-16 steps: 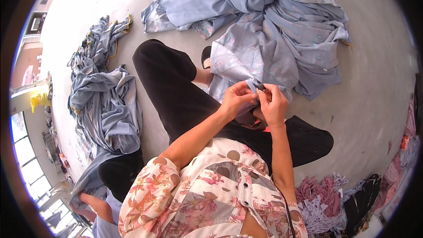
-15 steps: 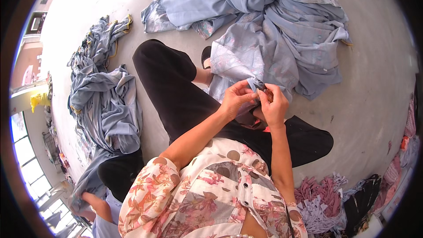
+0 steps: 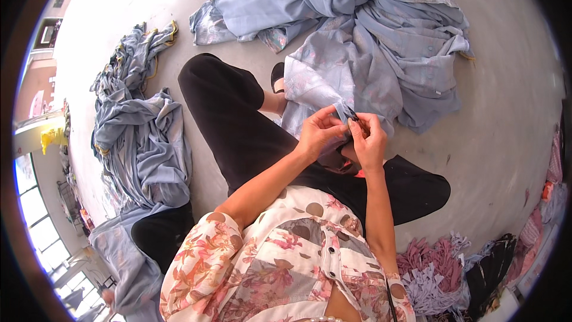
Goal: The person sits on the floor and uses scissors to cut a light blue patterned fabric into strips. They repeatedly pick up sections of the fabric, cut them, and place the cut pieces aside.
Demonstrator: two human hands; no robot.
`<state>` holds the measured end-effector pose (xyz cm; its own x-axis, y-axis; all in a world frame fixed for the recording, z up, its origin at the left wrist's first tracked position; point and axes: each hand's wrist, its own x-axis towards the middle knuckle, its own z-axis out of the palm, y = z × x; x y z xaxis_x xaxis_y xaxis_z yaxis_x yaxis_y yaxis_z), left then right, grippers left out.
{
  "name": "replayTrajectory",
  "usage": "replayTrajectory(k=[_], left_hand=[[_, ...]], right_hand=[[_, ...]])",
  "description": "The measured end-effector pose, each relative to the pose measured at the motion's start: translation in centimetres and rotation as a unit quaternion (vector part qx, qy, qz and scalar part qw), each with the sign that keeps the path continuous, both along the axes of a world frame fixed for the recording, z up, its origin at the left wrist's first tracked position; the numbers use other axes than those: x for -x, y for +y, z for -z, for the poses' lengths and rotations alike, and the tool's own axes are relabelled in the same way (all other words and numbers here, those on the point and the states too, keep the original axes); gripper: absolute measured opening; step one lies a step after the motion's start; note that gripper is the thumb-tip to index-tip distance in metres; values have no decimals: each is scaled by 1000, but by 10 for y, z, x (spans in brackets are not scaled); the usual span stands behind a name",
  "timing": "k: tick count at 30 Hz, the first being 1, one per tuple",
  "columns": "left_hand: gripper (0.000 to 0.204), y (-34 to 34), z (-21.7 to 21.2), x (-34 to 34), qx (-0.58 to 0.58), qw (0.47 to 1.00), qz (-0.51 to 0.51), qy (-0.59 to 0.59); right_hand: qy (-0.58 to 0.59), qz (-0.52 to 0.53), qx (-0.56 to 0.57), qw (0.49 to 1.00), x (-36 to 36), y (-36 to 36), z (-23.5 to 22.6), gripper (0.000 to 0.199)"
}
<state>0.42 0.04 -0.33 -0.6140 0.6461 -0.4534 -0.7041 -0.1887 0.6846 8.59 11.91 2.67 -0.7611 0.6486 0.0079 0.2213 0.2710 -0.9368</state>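
Note:
Between my knees, my left hand [image 3: 320, 135] pinches the edge of a grey-blue patterned cloth [image 3: 333, 70], which spreads forward from my fingers over the floor. Close beside it, my right hand [image 3: 369, 144] is closed on small dark thread snips [image 3: 350, 113], their narrow tip pointing up at the pinched edge. The fingers of both hands nearly meet. Part of the snips lies hidden behind my right fingers, and whether the blades are apart cannot be made out.
A large grey-blue fabric heap [image 3: 262, 3] lies ahead. Another cloth pile [image 3: 140, 119] with yellow edging is at my left, near a co-worker's dark-clothed knee [image 3: 164, 232]. Pink and lilac fabric strips [image 3: 432, 268] lie at lower right. My crossed legs [image 3: 232, 107] frame the work.
The snips' tip shows more clearly above my right fingers; my hands stay nearly in place. At lower left, the co-worker's forearm has moved and grey-blue cloth now spreads where it was.

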Motion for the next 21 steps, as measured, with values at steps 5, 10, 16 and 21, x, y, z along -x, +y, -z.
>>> replayTrajectory(k=[5,10,16,21], left_hand=[[50,-1,2,-5,-19,1000,15,6],[47,1,-4,-5,6,999,20,-31],[47,1,-6,1,-44,998,23,-48],[49,0,-3,0,-47,997,44,-35]], right_hand=[[-4,-4,-36,999,6,-2,-5,17],[55,130,98,985,4,2,3,13],[8,5,90,996,-13,1,-2,19],[0,3,38,999,-3,1,0,20]])
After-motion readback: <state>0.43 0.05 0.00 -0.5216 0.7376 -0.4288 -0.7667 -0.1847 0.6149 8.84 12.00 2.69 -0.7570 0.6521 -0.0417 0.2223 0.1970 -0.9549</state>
